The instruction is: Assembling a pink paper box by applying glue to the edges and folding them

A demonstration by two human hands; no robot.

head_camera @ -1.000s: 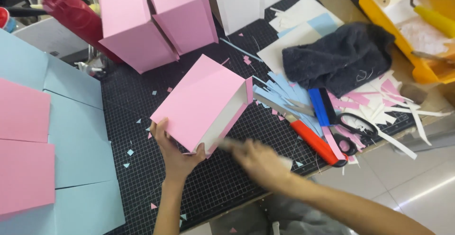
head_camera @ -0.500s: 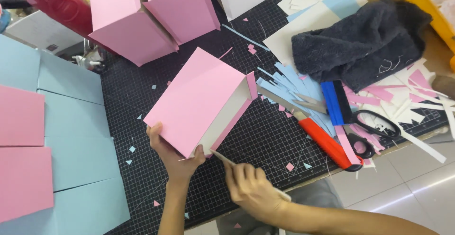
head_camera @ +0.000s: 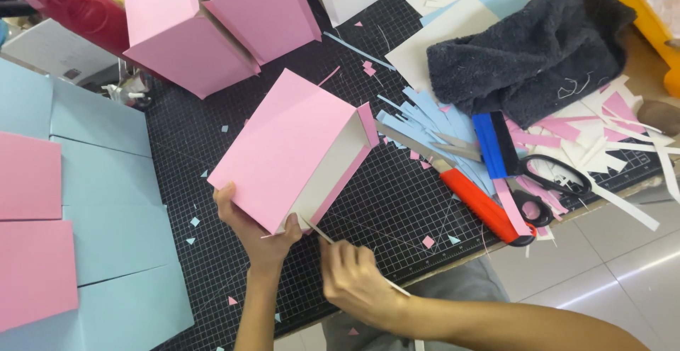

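Gripping the near corner of a pink paper-covered box (head_camera: 287,149) with the left hand (head_camera: 253,232), fingers wrapped under the lower edge and thumb pressed at the open mouth; box tilted on the black gridded cutting mat (head_camera: 382,202), open side turned to the right, pale inside wall showing. Pinching a thin pale stick-like tool (head_camera: 316,229) in the right hand (head_camera: 354,280), fingers closed on it, tip touching the box's lower inside edge. Probably light and fairly stiff, being board, yet easily dented at the walls and smooth on the faces, so best held at corners and edges, as now. Cluttered about: two more pink boxes (head_camera: 212,18) at the far side, blue and pink sheets (head_camera: 85,202) to the left, a red-handled utility knife (head_camera: 474,199), black scissors (head_camera: 552,181), a dark fleecy cloth (head_camera: 538,46), paper offcuts (head_camera: 439,121) strewn near. Grey tiled floor (head_camera: 602,273) below the table edge.
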